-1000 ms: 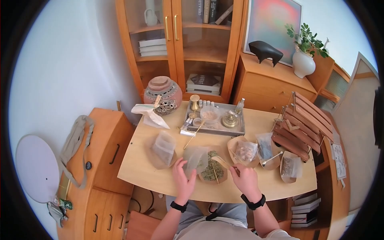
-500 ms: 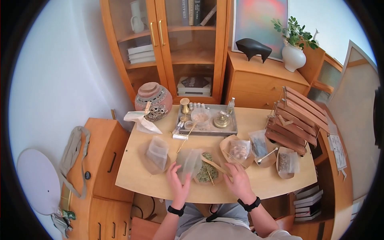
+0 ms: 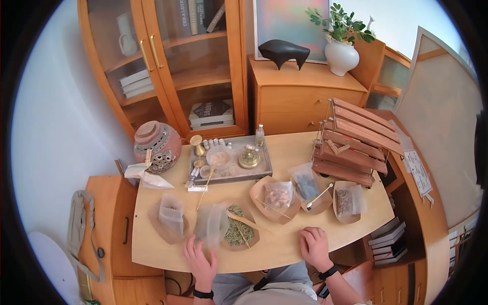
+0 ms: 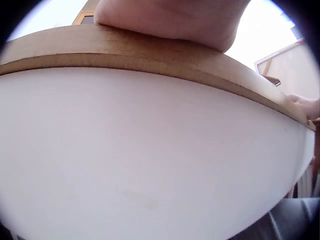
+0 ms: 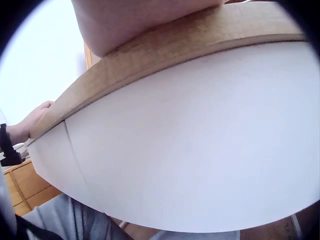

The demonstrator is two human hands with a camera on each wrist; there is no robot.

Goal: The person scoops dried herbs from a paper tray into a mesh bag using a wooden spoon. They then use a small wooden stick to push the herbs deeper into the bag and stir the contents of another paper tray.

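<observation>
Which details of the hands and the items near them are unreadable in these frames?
- Left hand: head view too small to tell whether its fingers pinch the clear bag; left wrist view filled by the table edge.
- Right hand: its grip is unclear; right wrist view blocked by the table's underside.
- Dried herbs: too small to identify.
- Small bottles on the grey tray: labels too small.

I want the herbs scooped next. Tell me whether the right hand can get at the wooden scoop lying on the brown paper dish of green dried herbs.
Probably yes. The right hand rests on the table edge, holding nothing, and the wooden scoop lies just ahead to its left with bare tabletop between.
</observation>
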